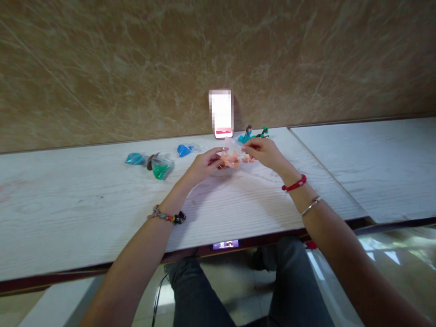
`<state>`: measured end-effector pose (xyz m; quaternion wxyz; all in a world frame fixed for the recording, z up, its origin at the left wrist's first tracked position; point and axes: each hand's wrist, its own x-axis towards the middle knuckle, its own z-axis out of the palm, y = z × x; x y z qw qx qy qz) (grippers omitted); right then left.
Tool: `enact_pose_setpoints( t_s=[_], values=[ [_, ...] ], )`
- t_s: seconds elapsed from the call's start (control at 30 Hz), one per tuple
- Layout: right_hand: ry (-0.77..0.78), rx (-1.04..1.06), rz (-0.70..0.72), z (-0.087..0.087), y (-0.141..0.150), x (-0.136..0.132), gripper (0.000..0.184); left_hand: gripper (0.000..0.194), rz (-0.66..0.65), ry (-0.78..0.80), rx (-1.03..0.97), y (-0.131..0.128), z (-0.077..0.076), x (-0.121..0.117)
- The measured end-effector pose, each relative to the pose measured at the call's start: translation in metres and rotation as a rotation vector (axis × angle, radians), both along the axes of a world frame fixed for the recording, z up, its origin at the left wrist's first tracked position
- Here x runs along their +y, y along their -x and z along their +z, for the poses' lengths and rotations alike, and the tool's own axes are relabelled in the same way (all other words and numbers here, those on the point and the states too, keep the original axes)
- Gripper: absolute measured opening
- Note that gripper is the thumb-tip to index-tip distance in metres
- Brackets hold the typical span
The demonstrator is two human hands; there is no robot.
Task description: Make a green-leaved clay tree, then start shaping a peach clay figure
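A clear plastic bag with peach-coloured lumps, perhaps modelling clay, [230, 160] is between my two hands, just above the white table. The fingers and thumb of my left hand [207, 164] close on the bag's left side. My right hand [265, 152] pinches at the bag's upper right edge, fingertips together. Another small peach piece [250, 159] shows under my right hand, partly hidden. Behind that hand stands a small figure with a brown top and a turquoise base [245, 135], beside a dark stem with green ends [264, 132].
A lit phone [221, 113] leans against the marbled wall. To the left lie bags of blue [184, 150], green [160, 170] and turquoise [135, 158] material, with a brown lump [150, 162] among them. Another lit screen [225, 245] is at the table's front edge.
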<state>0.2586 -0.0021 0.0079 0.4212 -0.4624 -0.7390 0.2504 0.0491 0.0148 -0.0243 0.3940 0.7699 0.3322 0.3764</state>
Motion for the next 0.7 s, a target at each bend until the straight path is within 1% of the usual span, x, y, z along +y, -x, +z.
enact_pose_setpoints(
  t_s=[0.1, 0.17, 0.23, 0.3, 0.37, 0.43, 0.53, 0.6, 0.7],
  values=[
    [-0.107, 0.020, -0.122, 0.000, 0.003, -0.002, 0.015, 0.037, -0.046, 0.003, 0.077, 0.001, 0.004, -0.002],
    [-0.125, 0.056, -0.151, 0.001, 0.004, -0.003, 0.017, 0.034, -0.051, -0.017, 0.132, 0.003, 0.009, -0.003],
    [-0.123, 0.040, -0.143, 0.001, 0.003, -0.004, 0.018, 0.032, -0.051, -0.028, 0.179, 0.007, 0.014, -0.004],
    [-0.111, -0.030, -0.109, 0.002, 0.002, -0.004, 0.019, 0.035, -0.068, -0.013, 0.208, 0.010, 0.017, -0.004],
    [-0.103, -0.104, -0.066, 0.001, 0.002, -0.004, 0.019, 0.039, -0.073, -0.006, 0.179, 0.011, 0.018, -0.005],
    [-0.110, -0.147, -0.019, 0.000, 0.004, -0.004, 0.020, 0.037, -0.032, -0.030, 0.090, 0.008, 0.019, -0.005],
    [-0.152, -0.177, 0.052, -0.002, 0.011, -0.007, 0.019, 0.015, 0.092, -0.079, -0.017, 0.000, 0.021, -0.007],
    [-0.163, -0.188, 0.072, -0.002, 0.015, -0.009, 0.017, 0.007, 0.154, -0.107, -0.019, -0.004, 0.023, -0.009],
    [-0.141, -0.161, 0.082, -0.003, 0.020, -0.011, 0.015, 0.006, 0.199, -0.154, 0.012, -0.007, 0.025, -0.013]
  ],
)
